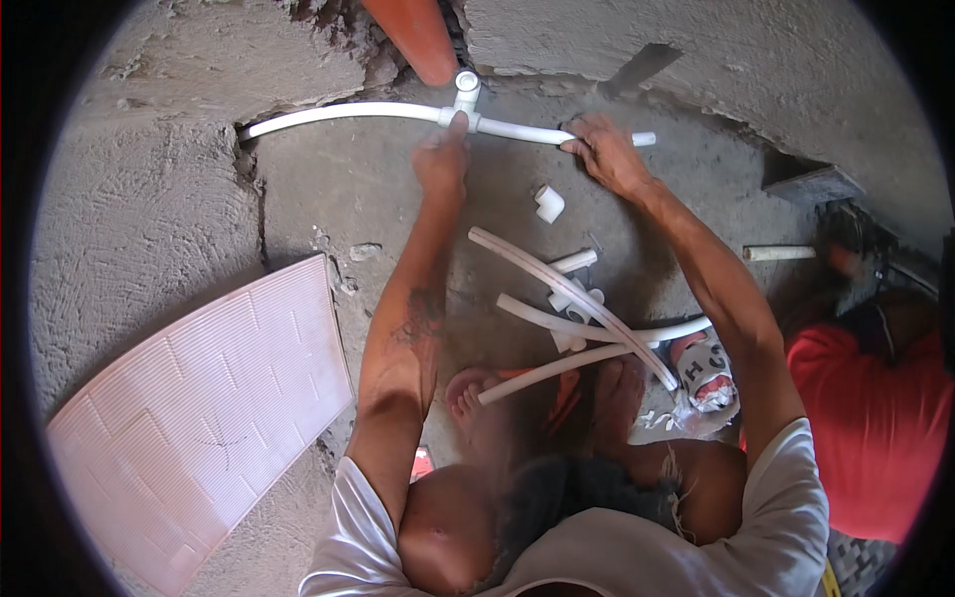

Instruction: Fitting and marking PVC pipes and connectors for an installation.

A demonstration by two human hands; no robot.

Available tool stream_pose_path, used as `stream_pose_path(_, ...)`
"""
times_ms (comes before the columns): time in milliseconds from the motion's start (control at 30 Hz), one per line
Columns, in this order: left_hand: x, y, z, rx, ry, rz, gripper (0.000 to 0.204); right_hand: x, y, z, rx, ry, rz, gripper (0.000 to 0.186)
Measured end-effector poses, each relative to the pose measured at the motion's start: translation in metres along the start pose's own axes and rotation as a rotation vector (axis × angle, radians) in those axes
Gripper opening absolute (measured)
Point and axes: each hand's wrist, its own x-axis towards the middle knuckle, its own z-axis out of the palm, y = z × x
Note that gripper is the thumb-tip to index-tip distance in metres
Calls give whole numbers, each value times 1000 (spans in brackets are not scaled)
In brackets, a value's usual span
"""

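Observation:
A long white plastic pipe (348, 109) runs along the foot of the wall, its left end at a crack in the corner. A white tee fitting (460, 119) joins it partway, with an elbow (468, 84) on top, its round mouth facing up. My left hand (443, 164) is closed at the tee, thumb pressed on it; its other fingers are partly hidden. Farther right, my right hand (609, 154) grips the same pipe near its free end, which sticks out past the fingers. A loose white elbow (549, 204) lies on the floor between my forearms.
White pipe lengths (557, 289) lie crossed before my feet, over several white fittings (569, 339). A wrapped container (704, 370) stands by my right foot. An orange pipe (413, 35) leaves the wall. A pinkish ribbed panel (209, 418) lies left; a person in red (875, 428) is right.

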Motion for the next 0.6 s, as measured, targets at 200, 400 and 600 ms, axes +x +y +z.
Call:
stream_pose_path(200,-1,3,6,66,48,-46,37,1,-2,-5,79,-22,-7,28)
stream_pose_path(400,-6,9,4,31,20,-59,38,3,-7,-5,38,-50,71,30)
stream_pose_path(600,1,3,-2,-54,-45,-45,37,6,-8,-3,24,-123,119,29)
